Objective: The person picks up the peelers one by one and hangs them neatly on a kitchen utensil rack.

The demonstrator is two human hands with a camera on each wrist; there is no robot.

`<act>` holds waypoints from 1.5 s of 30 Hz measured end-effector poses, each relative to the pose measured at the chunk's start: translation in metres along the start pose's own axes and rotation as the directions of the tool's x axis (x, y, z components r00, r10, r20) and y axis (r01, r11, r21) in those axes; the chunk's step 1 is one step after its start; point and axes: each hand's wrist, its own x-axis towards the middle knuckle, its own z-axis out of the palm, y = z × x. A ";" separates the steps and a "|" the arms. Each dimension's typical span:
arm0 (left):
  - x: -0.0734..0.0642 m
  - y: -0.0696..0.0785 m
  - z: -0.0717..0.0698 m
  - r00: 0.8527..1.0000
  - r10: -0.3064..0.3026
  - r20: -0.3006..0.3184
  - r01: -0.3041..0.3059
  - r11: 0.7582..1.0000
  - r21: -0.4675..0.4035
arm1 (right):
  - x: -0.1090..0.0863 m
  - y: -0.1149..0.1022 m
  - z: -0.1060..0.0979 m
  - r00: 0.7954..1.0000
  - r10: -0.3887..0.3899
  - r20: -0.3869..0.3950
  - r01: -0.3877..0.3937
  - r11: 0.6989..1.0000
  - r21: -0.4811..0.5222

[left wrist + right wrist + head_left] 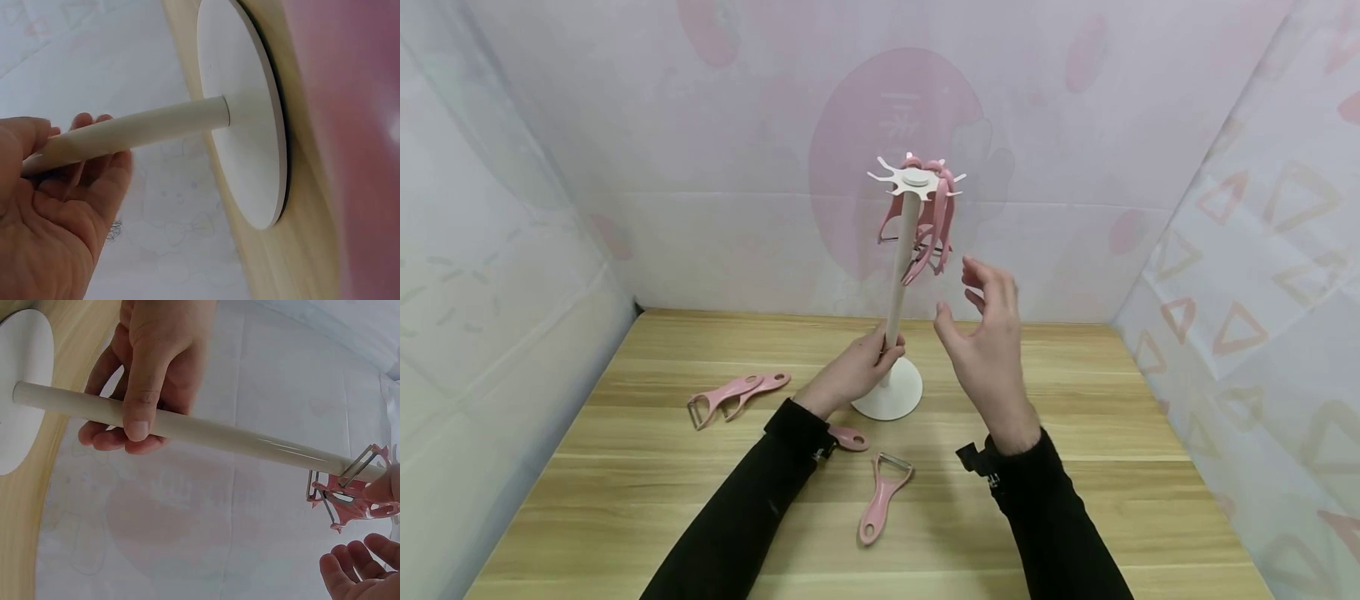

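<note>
The fingers of your left hand (850, 371) were curled round the white pole (897, 304), low down, with the thumb along its near side. Those of your right hand (988, 346) were bent loosely with the thumb held apart, and they grasped nothing; the hand stood in the air just right of the hanging peelers (942, 212), with a gap showing in the head view.

Those pink peelers hung by their handles from the pole's hooked top (916, 177), blades downward, bunched at the back and right. They overlapped so much that you could not have been given a sure count. That part of the work looked done, while bare hooks (877, 176) remained, mainly on the left and front.

Further out, the round base (895, 400) sat on the wooden table (1150, 517), and at least four peelers lay there, apparently what was left for you to hang. Two overlapping peelers (730, 388) lay to the left, a partly hidden peeler (850, 439) showed beside your left sleeve (775, 475), and a nearer peeler (880, 502) lay with its blade toward the base. The job seemed roughly midway.
</note>
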 end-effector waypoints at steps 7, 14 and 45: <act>-0.009 0.001 -0.011 1.000 0.004 0.018 -0.004 0.999 0.032 | 0.000 0.016 0.005 0.998 0.034 0.050 -0.034 0.999 -0.008; -0.021 0.002 -0.021 1.000 -0.002 0.006 0.001 0.998 0.065 | -0.002 0.032 0.011 0.995 0.065 0.082 -0.065 0.998 0.006; -0.084 0.016 -0.054 0.995 0.097 0.038 -0.104 0.917 0.384 | -0.008 0.081 0.039 0.906 0.174 0.385 -0.219 0.973 0.075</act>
